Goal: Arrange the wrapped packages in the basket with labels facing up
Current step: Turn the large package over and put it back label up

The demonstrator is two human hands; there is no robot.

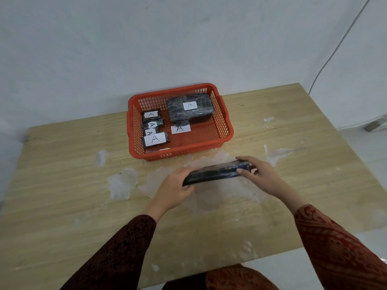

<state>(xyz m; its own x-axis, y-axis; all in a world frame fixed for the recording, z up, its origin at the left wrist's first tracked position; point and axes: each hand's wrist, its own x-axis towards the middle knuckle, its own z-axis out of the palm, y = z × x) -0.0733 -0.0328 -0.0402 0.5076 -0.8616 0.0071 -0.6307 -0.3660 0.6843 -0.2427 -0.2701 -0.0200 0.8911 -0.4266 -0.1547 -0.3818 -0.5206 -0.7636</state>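
Observation:
A long, flat, dark package wrapped in clear film [215, 172] is held just above the table, tilted on its long edge, in front of the basket. My left hand [178, 190] grips its left end and my right hand [259, 174] grips its right end. No label shows on the side facing me. The orange plastic basket [227, 124] stands at the back of the table. Inside it lie a large wrapped package [191, 108] with a white "A" label facing up, several small labelled packages [154, 128] along the left wall, and another "A" label [180, 129] in the middle.
The wooden table [62, 185] has pale worn patches on its surface around my hands. A white wall rises close behind the basket. A thin cable [326, 57] runs down the wall at the right. The table's right edge drops to the floor.

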